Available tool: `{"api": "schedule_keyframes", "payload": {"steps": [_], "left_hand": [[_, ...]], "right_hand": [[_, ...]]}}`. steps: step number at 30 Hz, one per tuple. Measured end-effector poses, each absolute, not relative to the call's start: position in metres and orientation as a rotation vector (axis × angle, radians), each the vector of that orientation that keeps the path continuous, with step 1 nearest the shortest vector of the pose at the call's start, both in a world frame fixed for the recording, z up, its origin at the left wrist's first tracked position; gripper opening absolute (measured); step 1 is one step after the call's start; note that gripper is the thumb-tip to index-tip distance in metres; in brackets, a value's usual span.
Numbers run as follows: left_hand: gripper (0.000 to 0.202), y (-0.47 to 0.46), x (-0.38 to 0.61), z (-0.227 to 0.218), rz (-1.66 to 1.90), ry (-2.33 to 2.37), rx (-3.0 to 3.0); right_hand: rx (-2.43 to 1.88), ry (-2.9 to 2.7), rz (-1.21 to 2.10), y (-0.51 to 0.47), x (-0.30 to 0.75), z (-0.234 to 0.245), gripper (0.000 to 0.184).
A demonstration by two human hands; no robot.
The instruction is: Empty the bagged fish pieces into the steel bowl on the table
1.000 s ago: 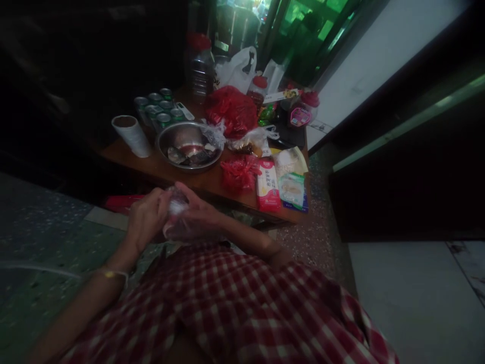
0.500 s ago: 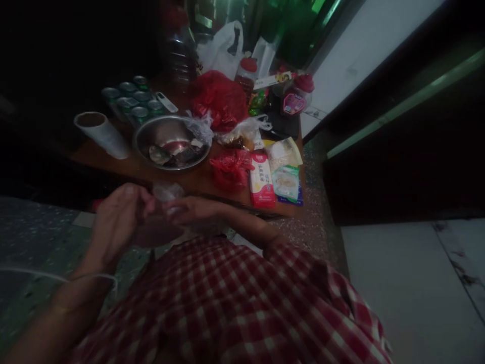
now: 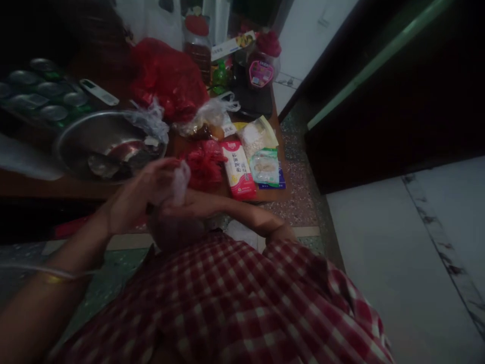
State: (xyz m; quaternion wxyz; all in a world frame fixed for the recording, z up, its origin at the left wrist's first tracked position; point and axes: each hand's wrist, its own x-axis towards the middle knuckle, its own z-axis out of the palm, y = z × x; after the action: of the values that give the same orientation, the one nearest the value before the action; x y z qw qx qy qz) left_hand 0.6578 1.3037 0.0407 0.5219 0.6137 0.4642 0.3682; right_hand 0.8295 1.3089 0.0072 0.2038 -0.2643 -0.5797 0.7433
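Left hand [image 3: 131,202] and right hand [image 3: 189,202] together, both clamped on a clear plastic bag [image 3: 178,184], held above the lap just before the surface [image 3: 45,186], near a metal bowl [image 3: 98,144], red bag [image 3: 204,164] beside it

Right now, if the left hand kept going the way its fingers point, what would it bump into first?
Probably the clear plastic bag that the left hand already pinches together with the right hand; beyond lies a red bag, though depth is unclear.
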Motion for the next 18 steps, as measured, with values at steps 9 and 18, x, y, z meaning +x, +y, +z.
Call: {"api": "schedule_keyframes", "payload": {"steps": [9,18], "left_hand": [[0.053,1.358,0.729,0.021,0.169,0.956,2.442],[0.045,1.395,0.782,0.026,-0.215,1.038,2.513]], "right_hand": [[-1.098,-1.933,1.582,1.336,0.93,0.016,0.02],[-1.435,-2.285,0.973,1.369,0.975,0.011,0.022]]}}
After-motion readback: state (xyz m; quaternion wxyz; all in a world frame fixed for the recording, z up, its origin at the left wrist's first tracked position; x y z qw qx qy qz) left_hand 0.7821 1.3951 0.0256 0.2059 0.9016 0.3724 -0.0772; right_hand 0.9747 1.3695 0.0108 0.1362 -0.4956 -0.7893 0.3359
